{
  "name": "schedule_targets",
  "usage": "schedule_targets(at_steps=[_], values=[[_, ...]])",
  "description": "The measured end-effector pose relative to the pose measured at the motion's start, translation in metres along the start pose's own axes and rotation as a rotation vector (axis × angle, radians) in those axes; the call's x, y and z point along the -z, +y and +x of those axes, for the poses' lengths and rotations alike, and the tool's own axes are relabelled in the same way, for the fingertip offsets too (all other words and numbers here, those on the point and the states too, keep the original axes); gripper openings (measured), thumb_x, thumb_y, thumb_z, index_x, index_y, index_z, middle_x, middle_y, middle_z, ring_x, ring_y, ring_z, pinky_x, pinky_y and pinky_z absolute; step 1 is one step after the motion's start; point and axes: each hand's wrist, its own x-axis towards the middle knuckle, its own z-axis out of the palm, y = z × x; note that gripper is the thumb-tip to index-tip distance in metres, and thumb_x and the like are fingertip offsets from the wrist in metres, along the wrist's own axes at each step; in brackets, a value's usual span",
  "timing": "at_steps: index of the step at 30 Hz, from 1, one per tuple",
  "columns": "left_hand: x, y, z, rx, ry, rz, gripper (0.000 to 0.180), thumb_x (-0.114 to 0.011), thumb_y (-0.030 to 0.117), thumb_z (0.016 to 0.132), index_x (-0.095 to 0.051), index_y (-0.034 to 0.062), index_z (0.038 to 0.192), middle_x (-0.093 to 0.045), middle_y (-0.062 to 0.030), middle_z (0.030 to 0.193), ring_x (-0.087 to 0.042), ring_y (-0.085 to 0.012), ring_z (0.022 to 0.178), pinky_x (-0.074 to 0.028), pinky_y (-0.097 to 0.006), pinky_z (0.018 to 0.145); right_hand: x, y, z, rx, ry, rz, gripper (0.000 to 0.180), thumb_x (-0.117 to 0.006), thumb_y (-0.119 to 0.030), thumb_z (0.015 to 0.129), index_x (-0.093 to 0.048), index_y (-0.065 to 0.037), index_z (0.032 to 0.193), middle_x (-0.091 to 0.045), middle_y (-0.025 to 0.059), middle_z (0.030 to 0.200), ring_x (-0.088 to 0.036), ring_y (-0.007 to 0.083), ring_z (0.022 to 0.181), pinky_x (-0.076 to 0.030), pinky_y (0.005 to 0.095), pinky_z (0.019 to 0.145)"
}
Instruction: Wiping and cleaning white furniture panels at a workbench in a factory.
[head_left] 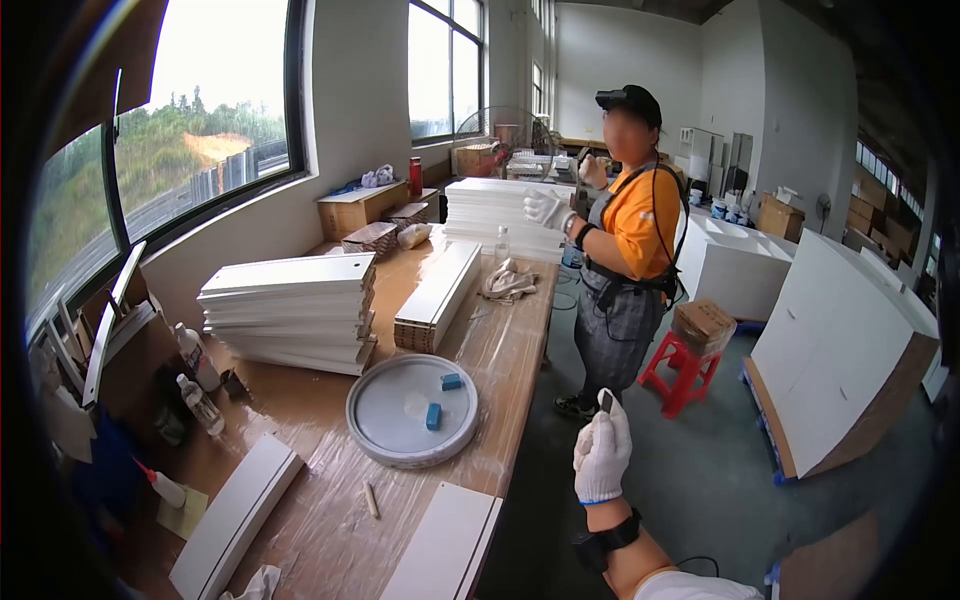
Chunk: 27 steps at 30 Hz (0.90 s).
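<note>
My right hand [601, 452], in a white work glove, is raised off the right edge of the workbench [300, 400] and pinches a small dark flat piece [606, 401] between its fingertips. A black band sits on that wrist. My left hand is not in view. On the bench left of my hand lies a round grey tray [385, 435] holding two small blue blocks [440, 398]. A white panel [440, 545] lies at the bench's near edge below the tray.
A co-worker in an orange shirt and grey apron [625, 250] stands at the bench's far right, gloved hand on a stack of white panels [495, 215]. Another panel stack [290, 310], glue bottles [195, 380], a red stool [680, 370] and large white boards [840, 350] are around.
</note>
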Motion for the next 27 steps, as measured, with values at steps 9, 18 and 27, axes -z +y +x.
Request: schedule_targets(at_steps=[9, 18, 27], values=[[-0.052, 0.131, -0.006, 0.089, 0.235, 0.040, 0.047, -0.054, 0.024, 0.104, -0.055, -0.0078, 0.138, -0.064, -0.0248, 0.132, -0.064, -0.0392, 0.114, -0.052, -0.048, 0.100, -0.022, -0.019, 0.010, -0.034, -0.082, 0.096, 0.042, -0.048, -0.020, 0.108, -0.051, -0.006, 0.147, -0.041, -0.0057, 0.066, -0.038, 0.0017, 0.051, -0.031, 0.0196, 0.039], [-0.038, 0.032, -0.035, 0.102, 0.338, 0.064, 0.044, -0.053, 0.022, 0.105, -0.056, -0.0088, 0.136, -0.064, -0.0256, 0.130, -0.064, -0.0387, 0.114, -0.051, -0.047, 0.100, -0.019, 0.005, -0.040, -0.151, -0.284, 0.082, 0.042, -0.048, -0.013, 0.108, -0.049, -0.003, 0.149, -0.046, -0.0043, 0.074, -0.041, 0.0032, 0.052, -0.036, 0.0193, 0.041], [-0.042, 0.022, -0.028, 0.140, 0.436, 0.078, 0.042, -0.051, 0.021, 0.106, -0.058, -0.0097, 0.134, -0.064, -0.0264, 0.128, -0.064, -0.0383, 0.114, -0.051, -0.046, 0.100, -0.014, 0.014, -0.052, -0.210, -0.300, 0.029, 0.042, -0.051, -0.010, 0.106, -0.051, -0.005, 0.148, -0.050, -0.0049, 0.079, -0.045, 0.0023, 0.054, -0.039, 0.0191, 0.043]])
